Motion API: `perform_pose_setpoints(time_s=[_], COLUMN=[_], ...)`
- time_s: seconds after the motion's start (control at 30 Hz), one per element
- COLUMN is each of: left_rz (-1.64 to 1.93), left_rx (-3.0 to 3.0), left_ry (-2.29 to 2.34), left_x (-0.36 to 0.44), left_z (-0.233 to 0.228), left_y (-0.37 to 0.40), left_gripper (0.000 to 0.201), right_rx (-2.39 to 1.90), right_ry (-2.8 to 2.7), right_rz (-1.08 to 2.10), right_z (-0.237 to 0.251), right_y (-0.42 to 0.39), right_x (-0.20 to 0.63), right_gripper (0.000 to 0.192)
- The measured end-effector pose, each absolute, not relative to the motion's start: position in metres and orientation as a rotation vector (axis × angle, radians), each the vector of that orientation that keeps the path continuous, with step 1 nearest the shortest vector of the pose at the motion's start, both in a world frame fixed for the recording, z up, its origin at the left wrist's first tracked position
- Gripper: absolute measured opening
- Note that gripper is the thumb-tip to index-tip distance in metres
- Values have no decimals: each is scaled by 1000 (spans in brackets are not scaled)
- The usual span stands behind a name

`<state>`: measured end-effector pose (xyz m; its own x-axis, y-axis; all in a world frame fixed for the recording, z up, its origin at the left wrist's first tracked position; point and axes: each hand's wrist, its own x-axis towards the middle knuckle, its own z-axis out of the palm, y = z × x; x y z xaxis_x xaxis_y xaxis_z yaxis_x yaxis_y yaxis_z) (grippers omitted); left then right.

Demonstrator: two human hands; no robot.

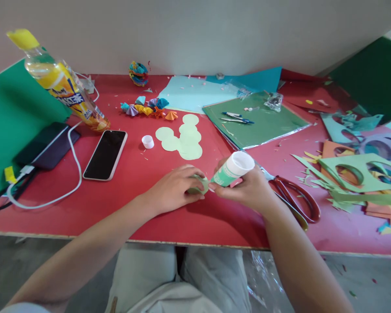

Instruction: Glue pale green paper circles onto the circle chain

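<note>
In my right hand (247, 187) is a white and green glue stick (228, 171), tilted with its lower end toward a small green paper circle (199, 184). My left hand (175, 188) has its fingers curled around that circle near the table's front. Whether the glue touches the paper is hard to make out. Several pale green paper circles (189, 138) lie overlapping just beyond my hands. The white glue cap (147, 141) stands to their left. Beside my right wrist lie red-handled scissors (295, 200), partly covered by the hand.
To the left are a phone (106, 155), a black power bank (45, 145) with a white cable, and a tilted drink bottle (61, 84). Folded paper pieces (145, 108) and pens (237, 118) on a green pack (257, 126) lie farther back. Paper scraps (361, 169) cover the right side.
</note>
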<state>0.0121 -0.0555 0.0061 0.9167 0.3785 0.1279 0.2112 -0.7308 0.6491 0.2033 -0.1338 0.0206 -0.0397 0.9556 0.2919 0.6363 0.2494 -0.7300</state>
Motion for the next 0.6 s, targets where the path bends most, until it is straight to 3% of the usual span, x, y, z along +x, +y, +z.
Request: perform_pose_setpoints(time_s=[0.37, 0.6], left_rz=[305, 307], left_rx=[2217, 2255], left_ry=[415, 656], left_x=[9, 15], left_z=[8, 13], left_y=[-45, -59], left_gripper=[9, 21], right_rx=[-1416, -1438], right_ry=[-1699, -1658], right_rz=[606, 600], right_z=[19, 21], right_y=[-134, -132], right_x=[203, 204], right_gripper=[16, 16])
